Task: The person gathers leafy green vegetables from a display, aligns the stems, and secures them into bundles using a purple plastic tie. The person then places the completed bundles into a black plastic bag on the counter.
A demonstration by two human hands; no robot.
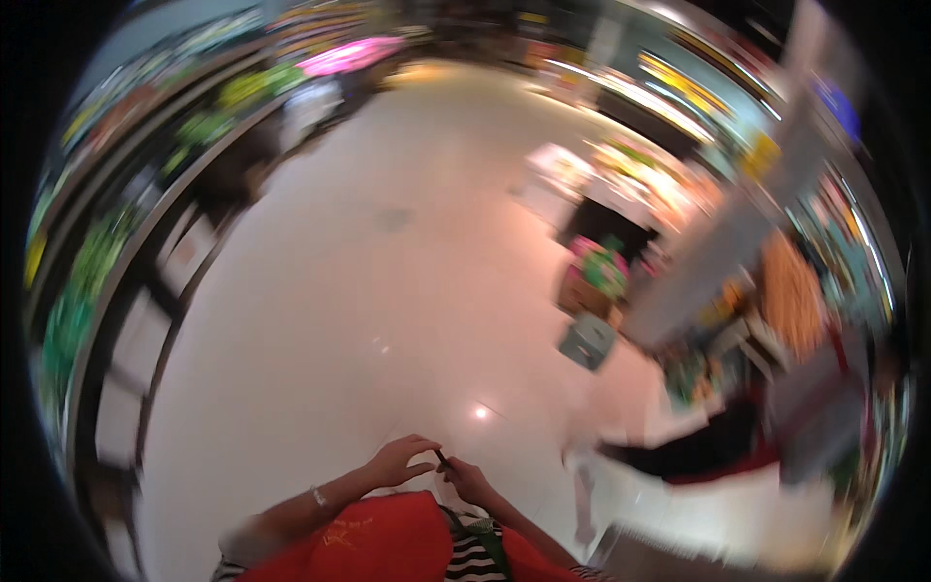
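Observation:
Low in the head view, both my hands meet in front of a red apron (385, 535) worn over a black-and-white striped top. My right hand (465, 478) is closed around a small, dark, thin object (441, 457), too small and blurred to name. My left hand (400, 460) is beside it with thumb and fingers apart; its fingertips come close to the upper end of the object, and whether they touch it I cannot tell. A bracelet (318, 497) circles my left wrist.
Blurred shelving with green goods (94, 262) curves along the left. At right are a grey-green stool or bin (588, 342), a cardboard box (582, 292), a pillar (698, 269) and a display with pale goods. A person (814, 415) in grey and dark clothes is at the right.

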